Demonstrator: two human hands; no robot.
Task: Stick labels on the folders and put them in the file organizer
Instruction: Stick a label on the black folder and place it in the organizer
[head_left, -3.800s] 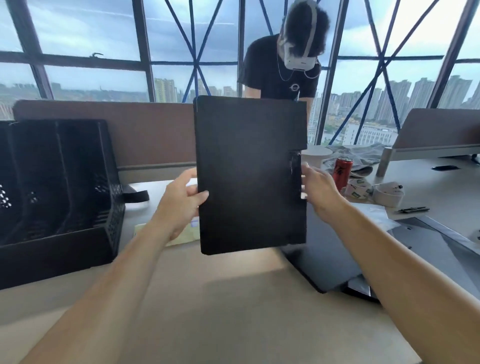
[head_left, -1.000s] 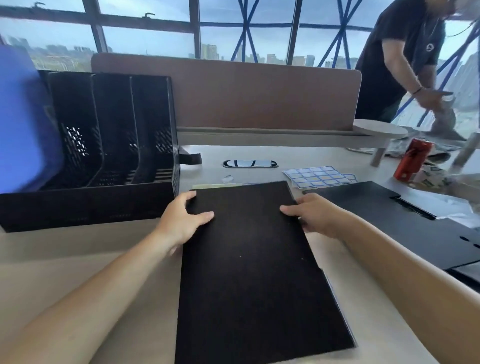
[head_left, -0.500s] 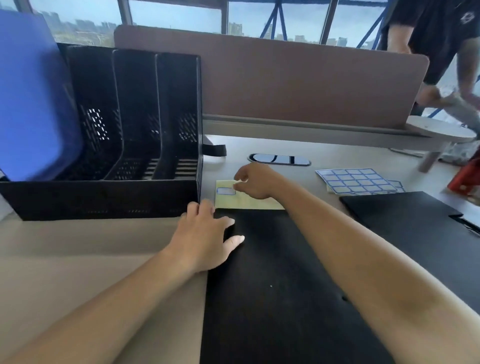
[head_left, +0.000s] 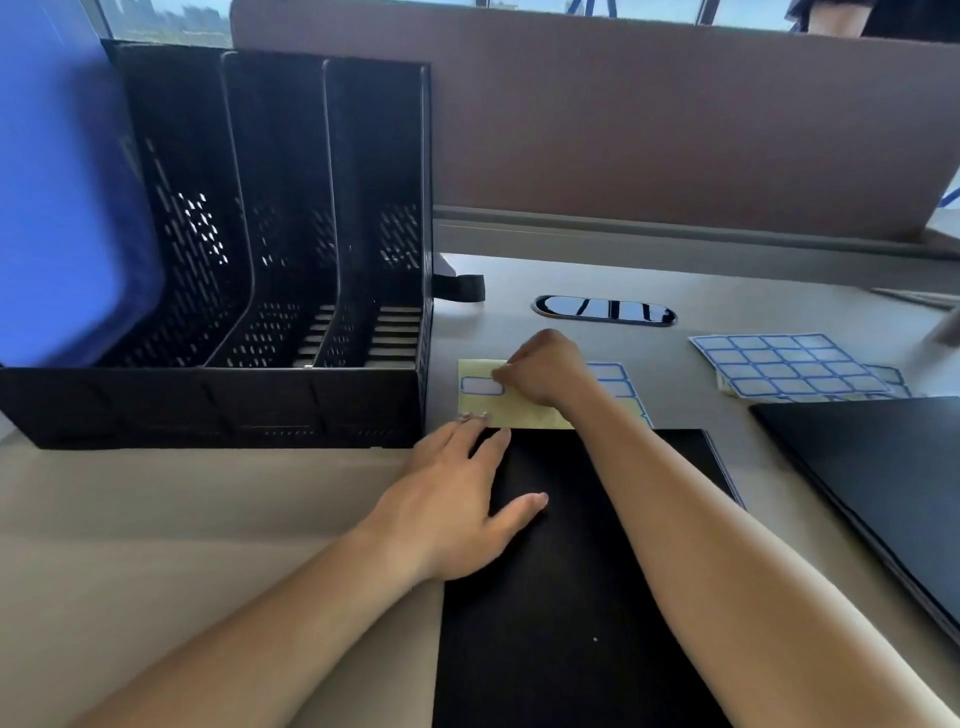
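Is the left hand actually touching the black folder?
Touching. Head view: the left hand lies flat on the black folder, thumb and palm on its cover; the right hand pinches a label.

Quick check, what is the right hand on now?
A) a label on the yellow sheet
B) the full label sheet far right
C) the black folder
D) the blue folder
A: the right hand pinches at a label on the yellow sheet; the left hand rests flat on the black folder.
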